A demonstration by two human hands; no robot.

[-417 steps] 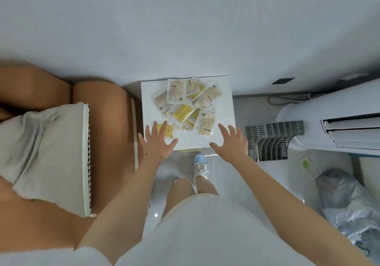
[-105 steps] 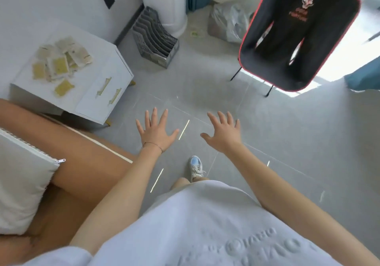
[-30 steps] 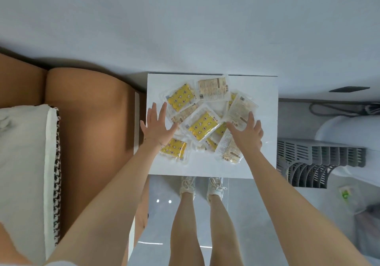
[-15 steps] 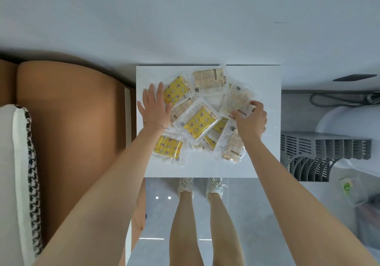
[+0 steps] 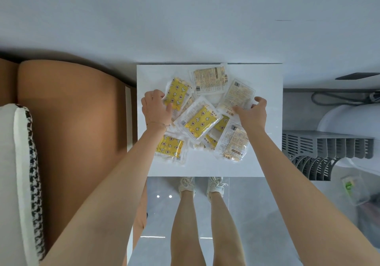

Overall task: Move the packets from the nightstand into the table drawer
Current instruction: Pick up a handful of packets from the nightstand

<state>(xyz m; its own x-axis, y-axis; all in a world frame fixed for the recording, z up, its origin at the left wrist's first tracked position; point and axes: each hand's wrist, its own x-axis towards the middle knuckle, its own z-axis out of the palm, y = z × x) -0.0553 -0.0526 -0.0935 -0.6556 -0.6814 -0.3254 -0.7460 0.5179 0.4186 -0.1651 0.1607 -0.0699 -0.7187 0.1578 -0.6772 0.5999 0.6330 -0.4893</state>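
Packets (image 5: 197, 122) heaped on white nightstand (image 5: 265, 142).
I see left hand (image 5: 156, 109) curled round a yellow packet (image 5: 178, 93), right hand (image 5: 252, 115) pinching a pale packet (image 5: 239, 93) at far right.

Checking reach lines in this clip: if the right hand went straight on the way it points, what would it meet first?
The pale, clear-wrapped rectangular packet, whose near edge the right hand pinches on the white nightstand. Beyond it, probably bare top and the wall; depth is unclear.

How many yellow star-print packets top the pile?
3: the far-left packet in the left hand, the centre packet, the near-left packet; yellow slivers beneath suggest more hidden.
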